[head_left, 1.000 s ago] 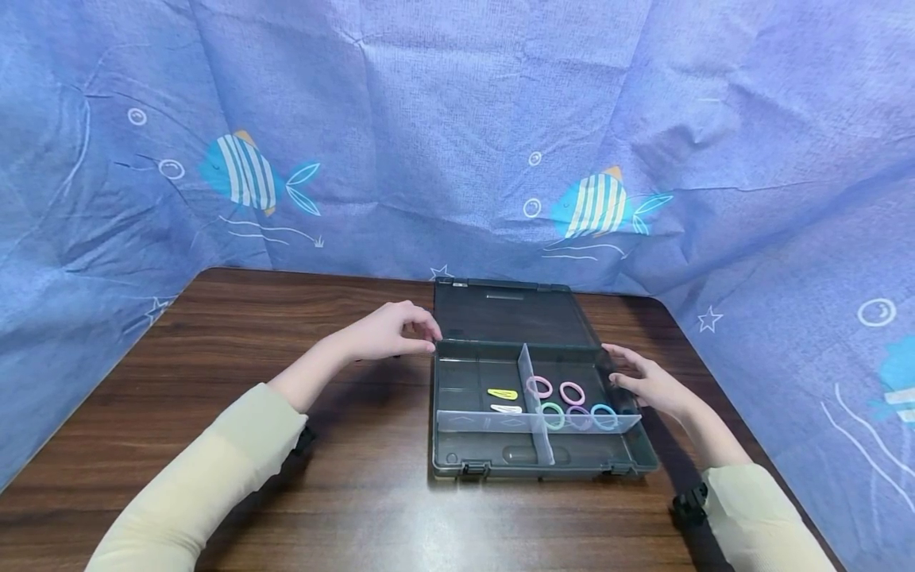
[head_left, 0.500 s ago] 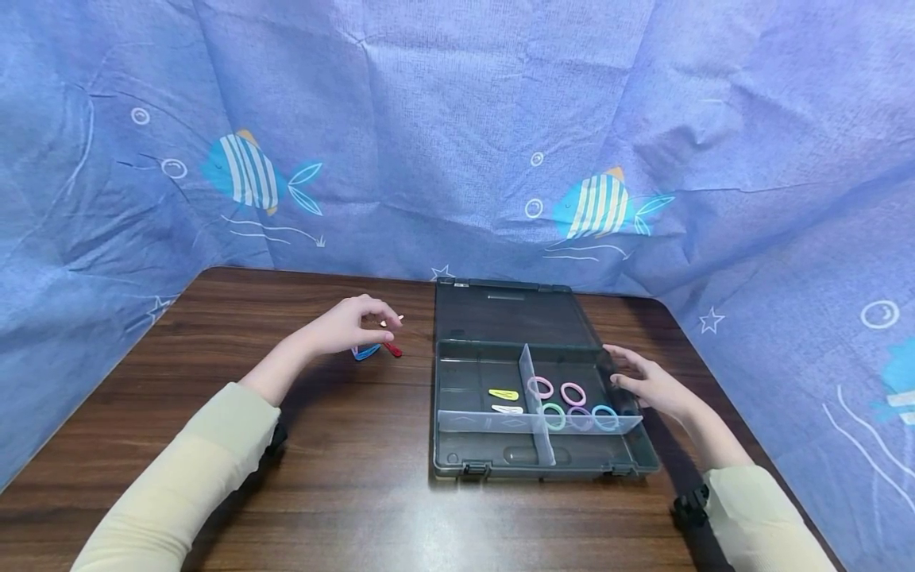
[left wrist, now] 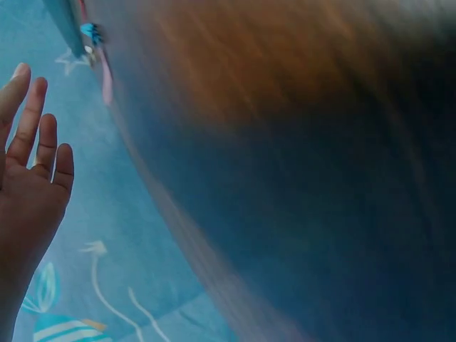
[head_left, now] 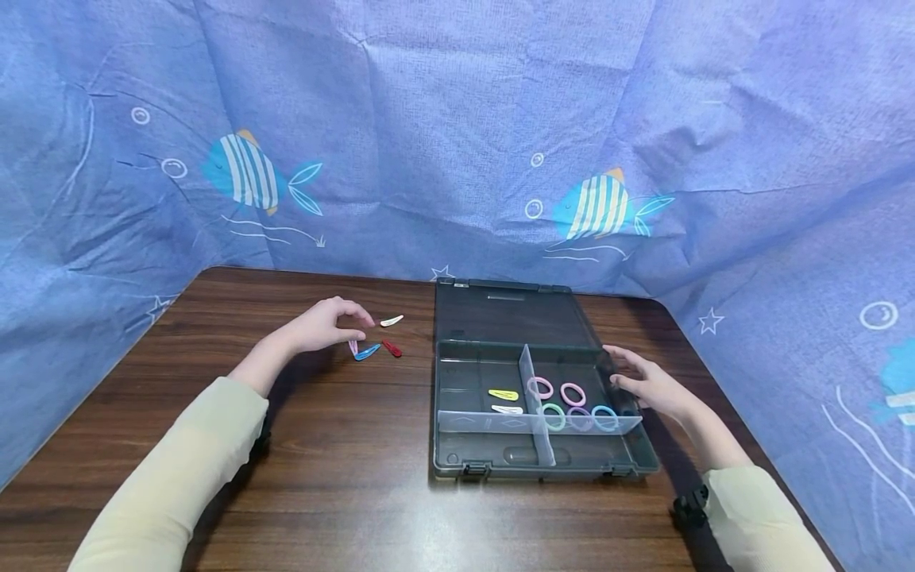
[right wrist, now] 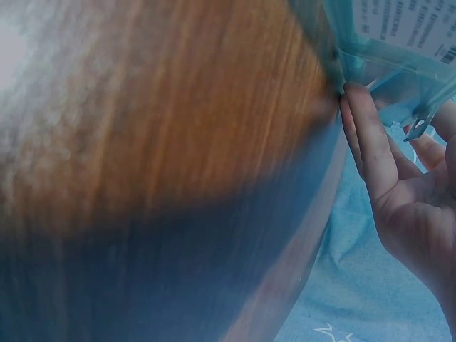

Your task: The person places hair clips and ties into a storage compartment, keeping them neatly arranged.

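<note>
My left hand (head_left: 325,324) hovers over the table left of the box with relaxed fingers, holding nothing. Beside its fingertips lie a pink hair clip (head_left: 353,348), a blue hair clip (head_left: 368,352), a red hair clip (head_left: 391,348) and a cream hair clip (head_left: 391,321). The left wrist view shows the left hand (left wrist: 35,157) with fingers extended. My right hand (head_left: 650,385) touches the right side of a dark clear divided box (head_left: 479,469), its fingers fairly straight in the right wrist view. Inside are a yellow hair clip (head_left: 503,394) and a white hair clip (head_left: 507,409).
Several coloured hair ties (head_left: 573,393) sit in the box's back right compartment. Behind, the box's lid (head_left: 511,314) lies folded back. Clear dividers (head_left: 486,423) split the box. A blue fish-print cloth (head_left: 443,143) hangs behind the brown wooden table (head_left: 343,492).
My left hand has moved left from the box's left edge to the loose hair clips, uncovering them. The right hand stays at the box's right side.
</note>
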Demonstrator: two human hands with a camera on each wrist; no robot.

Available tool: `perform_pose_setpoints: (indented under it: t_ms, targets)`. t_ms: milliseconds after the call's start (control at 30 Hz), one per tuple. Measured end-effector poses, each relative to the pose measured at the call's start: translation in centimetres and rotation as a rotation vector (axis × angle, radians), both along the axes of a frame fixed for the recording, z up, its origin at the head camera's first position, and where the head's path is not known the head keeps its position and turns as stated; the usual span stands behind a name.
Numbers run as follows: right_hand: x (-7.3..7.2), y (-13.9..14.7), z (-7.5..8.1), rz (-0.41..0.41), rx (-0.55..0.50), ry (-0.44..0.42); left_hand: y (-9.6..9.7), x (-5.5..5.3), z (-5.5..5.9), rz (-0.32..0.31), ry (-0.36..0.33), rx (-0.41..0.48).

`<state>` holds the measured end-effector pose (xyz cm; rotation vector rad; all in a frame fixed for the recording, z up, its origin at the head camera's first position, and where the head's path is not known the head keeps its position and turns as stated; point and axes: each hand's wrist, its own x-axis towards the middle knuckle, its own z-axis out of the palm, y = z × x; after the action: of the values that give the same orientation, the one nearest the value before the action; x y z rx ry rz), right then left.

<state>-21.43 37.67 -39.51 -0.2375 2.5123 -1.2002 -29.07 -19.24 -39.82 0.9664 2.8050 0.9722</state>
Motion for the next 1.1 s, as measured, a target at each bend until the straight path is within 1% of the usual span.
perform_pose_setpoints:
  t_ms: [67, 200, 267, 400, 600, 867, 1100]
  targets:
    - [0.0, 0.0, 0.0, 0.001, 0.002, 0.003, -0.3, -0.2, -0.3, 0.003, -0.002, -0.017]
    - [0.0, 0.0, 0.0, 0.003, 0.003, 0.004, -0.8, -0.7, -0.7, 0.003, -0.046, -0.050]
    - [0.0, 0.0, 0.0, 0.002, 0.004, 0.005, -0.9, -0.9, -0.8, -0.013, -0.069, -0.055]
    - [0.0, 0.0, -0.1, 0.000, 0.005, 0.008, -0.8, -1.3, -1.0, -0.044, -0.083, -0.072]
    - [0.0, 0.1, -0.1, -0.001, -0.001, 0.002, -0.7, -1.5, -1.1, -0.032, -0.106, -0.109]
    - [0.0, 0.1, -0.1, -0.001, -0.006, -0.003, -1.1, -1.6, -1.5, -0.017, -0.068, -0.146]
    - [-0.1, 0.0, 0.0, -0.001, 0.003, -0.001, -1.3, -1.5, -1.6, -0.007, -0.068, -0.152]
